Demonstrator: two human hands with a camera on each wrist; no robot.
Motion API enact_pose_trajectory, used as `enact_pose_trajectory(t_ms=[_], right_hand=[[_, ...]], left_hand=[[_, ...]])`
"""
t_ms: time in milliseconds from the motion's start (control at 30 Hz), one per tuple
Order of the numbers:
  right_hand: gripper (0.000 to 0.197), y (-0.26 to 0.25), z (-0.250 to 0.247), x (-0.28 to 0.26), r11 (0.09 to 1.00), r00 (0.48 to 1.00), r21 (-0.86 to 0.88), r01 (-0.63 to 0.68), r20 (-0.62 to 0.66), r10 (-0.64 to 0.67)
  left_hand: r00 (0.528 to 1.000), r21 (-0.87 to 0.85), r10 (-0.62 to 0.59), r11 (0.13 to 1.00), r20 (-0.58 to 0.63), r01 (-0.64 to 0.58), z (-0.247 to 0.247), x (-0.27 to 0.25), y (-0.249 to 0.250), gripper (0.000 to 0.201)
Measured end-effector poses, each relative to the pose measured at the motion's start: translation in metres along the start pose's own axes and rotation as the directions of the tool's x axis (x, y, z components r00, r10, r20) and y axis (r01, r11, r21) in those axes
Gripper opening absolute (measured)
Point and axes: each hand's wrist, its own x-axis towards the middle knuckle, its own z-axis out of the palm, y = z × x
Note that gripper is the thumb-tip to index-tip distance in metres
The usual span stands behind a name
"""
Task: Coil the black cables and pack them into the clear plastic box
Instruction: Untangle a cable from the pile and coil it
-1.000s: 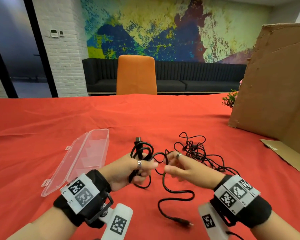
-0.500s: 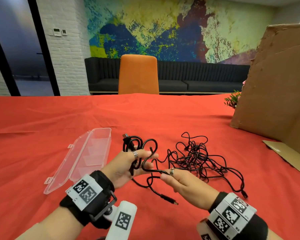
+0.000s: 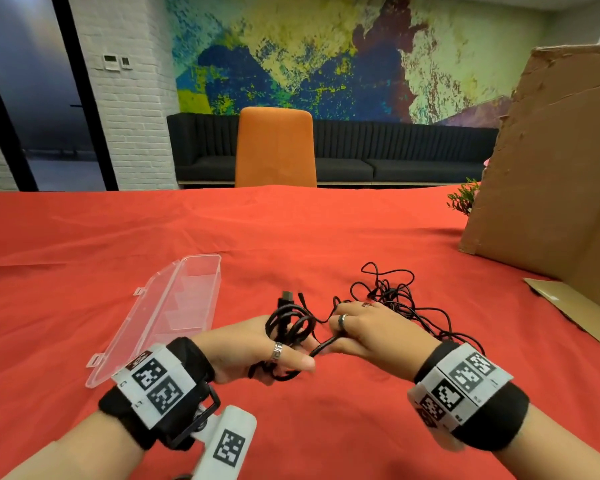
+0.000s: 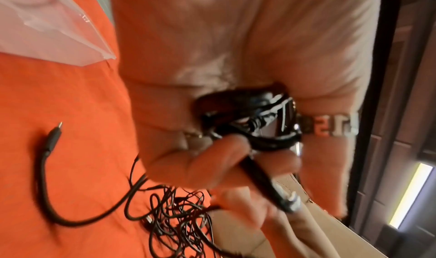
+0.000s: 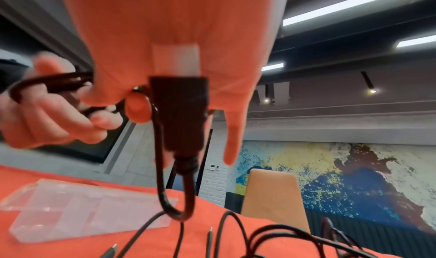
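Observation:
My left hand (image 3: 284, 358) grips a small coil of black cable (image 3: 291, 327) just above the red cloth; the coil (image 4: 247, 122) loops round its fingers. My right hand (image 3: 340, 337) sits close beside it and pinches the tail of that same cable, with a black plug (image 5: 179, 112) against its palm. Behind the right hand lies a loose tangle of thin black cables (image 3: 395, 299). The clear plastic box (image 3: 174, 313) lies open on the cloth to the left of my left hand, with nothing in its compartments.
A large cardboard sheet (image 3: 551, 168) leans at the table's right side, with a small plant (image 3: 463, 199) behind it. An orange chair (image 3: 274, 147) stands at the far edge. A loose plug end (image 4: 54, 135) lies on the red cloth (image 3: 291, 237).
My right hand has moved up and left to meet the left hand, taking the hanging cable tail with it. The coil in the left hand has grown tighter.

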Motion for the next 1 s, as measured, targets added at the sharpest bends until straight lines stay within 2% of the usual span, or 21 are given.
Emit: enact_pose_trajectory(t_ms=[67, 133, 233, 333, 400, 500, 533, 567, 633, 700, 767, 833, 900, 1000], right_hand=[[0.045, -0.006, -0.002, 0.005, 0.999, 0.998, 0.021, -0.049, 0.026, 0.049], [0.029, -0.012, -0.004, 0.009, 0.992, 0.995, 0.081, -0.099, 0.03, 0.097], [0.019, -0.012, 0.0, 0.008, 0.918, 0.977, 0.334, -0.215, 0.086, 0.197], [0.027, -0.009, 0.016, 0.002, 0.762, 0.935, 0.547, -0.347, 0.265, 0.236], [0.021, -0.013, 0.026, -0.004, 0.607, 0.915, 0.688, -0.398, 0.346, 0.207], [0.017, -0.026, 0.031, -0.01, 0.274, 0.895, 0.854, -0.442, 0.403, 0.189], [0.016, -0.03, 0.031, -0.011, 0.208, 0.896, 0.875, -0.437, 0.405, 0.181], [0.013, -0.034, 0.029, -0.011, 0.195, 0.903, 0.884, -0.424, 0.396, 0.167], [0.008, -0.039, 0.023, -0.012, 0.305, 0.933, 0.881, -0.36, 0.339, 0.124], [0.011, -0.042, 0.013, -0.013, 0.419, 0.959, 0.863, -0.283, 0.264, 0.104], [0.01, -0.041, 0.001, -0.013, 0.499, 0.976, 0.838, -0.219, 0.19, 0.109], [0.012, -0.04, -0.009, -0.014, 0.598, 0.989, 0.788, -0.145, 0.089, 0.122], [0.018, -0.038, -0.015, -0.016, 0.641, 0.988, 0.762, -0.096, -0.007, 0.157], [0.022, -0.035, -0.016, -0.015, 0.647, 0.97, 0.76, -0.061, -0.109, 0.219]], left_hand=[[0.999, 0.009, -0.018, 1.0, 0.048, 0.017, 0.006, 0.002, -0.001, 0.033], [1.0, -0.007, 0.002, 1.0, 0.005, -0.002, 0.009, 0.004, -0.002, 0.026], [0.996, -0.069, 0.068, 0.995, -0.065, -0.072, 0.004, 0.003, -0.006, 0.02], [0.974, -0.209, 0.142, 0.961, -0.175, -0.178, -0.002, 0.002, -0.009, 0.025], [0.953, -0.318, 0.15, 0.919, -0.265, -0.233, -0.005, 0.005, -0.011, 0.03], [0.906, -0.423, 0.144, 0.848, -0.397, -0.32, -0.006, 0.013, -0.015, 0.028], [0.889, -0.452, 0.141, 0.82, -0.436, -0.351, -0.005, 0.015, -0.015, 0.027], [0.876, -0.469, 0.136, 0.801, -0.463, -0.372, -0.005, 0.016, -0.016, 0.027], [0.889, -0.488, 0.136, 0.794, -0.437, -0.362, -0.005, 0.018, -0.018, 0.035], [0.944, -0.522, 0.138, 0.805, -0.298, -0.282, -0.004, 0.016, -0.019, 0.04], [0.972, -0.534, 0.143, 0.816, -0.185, -0.222, -0.004, 0.013, -0.019, 0.03], [0.978, -0.535, 0.112, 0.823, -0.174, -0.19, -0.005, 0.011, -0.017, 0.026], [0.978, -0.518, 0.09, 0.837, -0.19, -0.177, -0.005, 0.01, -0.013, 0.026], [0.979, -0.409, 0.071, 0.901, -0.193, -0.146, -0.002, 0.01, -0.009, 0.023]])
